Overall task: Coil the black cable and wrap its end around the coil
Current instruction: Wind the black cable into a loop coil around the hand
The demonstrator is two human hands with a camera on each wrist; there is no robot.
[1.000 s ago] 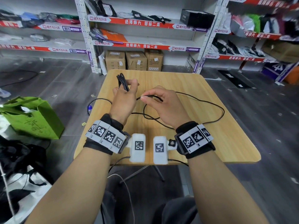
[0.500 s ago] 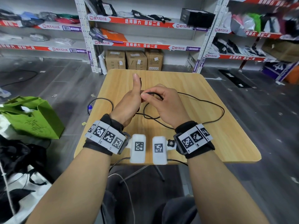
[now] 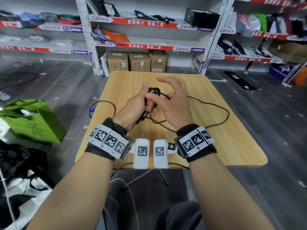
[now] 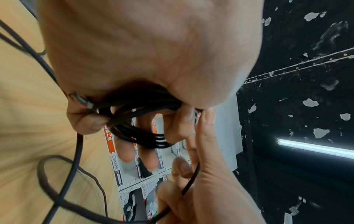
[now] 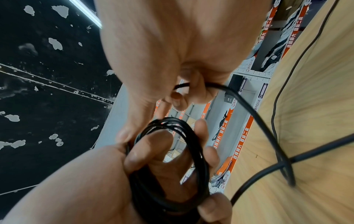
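Observation:
My left hand grips a coil of black cable above the wooden table, thumb pointing up. Its fingers curl round the bundled loops. My right hand is close against the coil on its right side, with the upper fingers spread. Its lower fingers curl round a single strand of the cable, and its thumb touches the coil. The loose rest of the cable trails in a wide loop over the table to the right and back towards me.
Another stretch of cable loops off the table's left edge and ends in a blue-tipped plug. A green bag stands on the floor to the left. Cardboard boxes and shelving stand behind the table.
My right hand has moved forward and up beside the coil and spread its upper fingers. The coil, hidden behind my left hand half a second ago, shows again between the hands.

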